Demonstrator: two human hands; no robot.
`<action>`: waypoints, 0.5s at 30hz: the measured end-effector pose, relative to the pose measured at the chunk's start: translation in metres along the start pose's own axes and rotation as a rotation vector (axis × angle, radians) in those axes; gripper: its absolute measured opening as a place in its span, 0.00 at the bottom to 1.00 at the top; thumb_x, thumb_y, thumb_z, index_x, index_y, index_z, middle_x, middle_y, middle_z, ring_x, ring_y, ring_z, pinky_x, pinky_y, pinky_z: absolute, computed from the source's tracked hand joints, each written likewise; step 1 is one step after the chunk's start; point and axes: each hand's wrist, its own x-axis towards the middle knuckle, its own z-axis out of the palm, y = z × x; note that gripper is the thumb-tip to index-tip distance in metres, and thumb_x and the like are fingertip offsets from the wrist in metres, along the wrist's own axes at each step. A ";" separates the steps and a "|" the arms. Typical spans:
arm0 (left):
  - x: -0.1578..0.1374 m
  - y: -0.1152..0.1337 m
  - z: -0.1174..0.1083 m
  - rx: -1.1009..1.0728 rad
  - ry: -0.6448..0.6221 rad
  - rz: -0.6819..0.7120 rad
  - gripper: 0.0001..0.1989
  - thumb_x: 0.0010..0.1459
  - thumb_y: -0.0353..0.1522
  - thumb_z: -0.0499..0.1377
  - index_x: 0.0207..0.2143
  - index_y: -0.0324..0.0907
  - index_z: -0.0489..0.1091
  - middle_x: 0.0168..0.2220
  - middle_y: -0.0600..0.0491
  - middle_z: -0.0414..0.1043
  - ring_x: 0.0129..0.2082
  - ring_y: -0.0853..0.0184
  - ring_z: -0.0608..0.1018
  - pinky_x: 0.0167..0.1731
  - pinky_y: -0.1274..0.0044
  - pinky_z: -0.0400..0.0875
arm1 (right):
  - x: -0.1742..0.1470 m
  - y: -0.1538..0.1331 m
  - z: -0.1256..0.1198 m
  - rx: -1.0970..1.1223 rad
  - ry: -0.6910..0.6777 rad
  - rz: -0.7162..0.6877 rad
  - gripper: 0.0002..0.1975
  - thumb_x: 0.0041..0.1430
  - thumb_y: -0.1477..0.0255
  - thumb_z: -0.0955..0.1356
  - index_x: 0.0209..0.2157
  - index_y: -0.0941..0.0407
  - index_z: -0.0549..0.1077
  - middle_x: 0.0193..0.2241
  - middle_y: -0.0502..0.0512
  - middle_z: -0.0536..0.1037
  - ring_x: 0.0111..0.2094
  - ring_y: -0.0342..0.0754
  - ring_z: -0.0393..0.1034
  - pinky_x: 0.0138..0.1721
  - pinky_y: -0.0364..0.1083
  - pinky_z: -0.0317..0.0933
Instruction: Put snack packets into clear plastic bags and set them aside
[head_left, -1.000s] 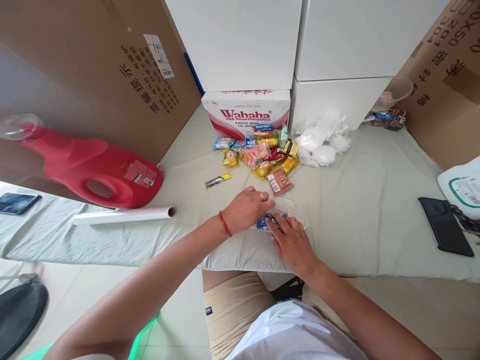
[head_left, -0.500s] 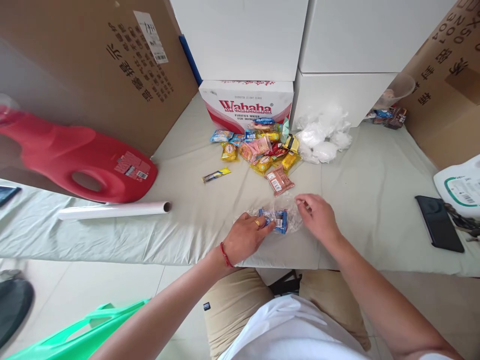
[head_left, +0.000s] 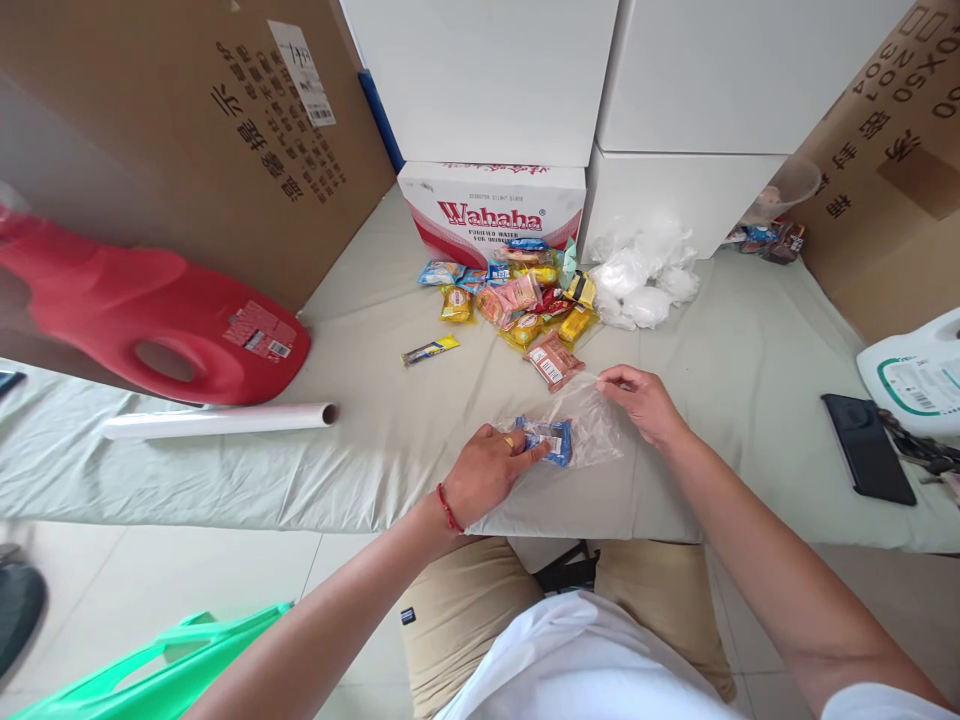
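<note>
"As two bare arms reach over the near edge of the desk (head_left: 390, 420), what are the hands doing?"

"The right hand (head_left: 645, 405) pinches the edge of a clear plastic bag (head_left: 600, 435) between thumb and fingers. The left hand (head_left: 484, 475) rests its fingers on a blue packet (head_left: 559, 450); I cannot tell whether it grips."

"And where is that packet?"

"At the near side of the desk, with the plastic spread to its right. Farther off, a brown packet (head_left: 553, 358) lies before a pile of colourful wrapped snacks (head_left: 521, 295)."
</note>
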 end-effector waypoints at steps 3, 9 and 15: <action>0.000 0.000 0.003 -0.028 0.055 -0.011 0.21 0.70 0.25 0.48 0.61 0.47 0.65 0.37 0.52 0.75 0.29 0.66 0.73 0.36 0.71 0.60 | -0.030 0.003 -0.035 -0.033 -0.001 -0.172 0.13 0.55 0.57 0.75 0.31 0.52 0.80 0.35 0.53 0.76 0.37 0.47 0.70 0.40 0.47 0.66; 0.002 0.001 0.006 -0.006 0.084 -0.010 0.19 0.70 0.25 0.48 0.59 0.46 0.65 0.36 0.52 0.74 0.27 0.67 0.72 0.35 0.70 0.59 | -0.071 0.023 -0.108 -0.577 -0.432 -0.335 0.09 0.66 0.63 0.69 0.35 0.46 0.83 0.39 0.56 0.81 0.50 0.55 0.70 0.52 0.57 0.66; 0.003 0.004 0.002 0.049 0.117 0.029 0.18 0.69 0.24 0.48 0.57 0.46 0.67 0.33 0.53 0.72 0.27 0.67 0.70 0.35 0.70 0.57 | -0.080 0.001 -0.107 -0.591 -0.028 -0.370 0.10 0.68 0.72 0.65 0.39 0.49 0.79 0.39 0.54 0.81 0.45 0.53 0.74 0.49 0.55 0.69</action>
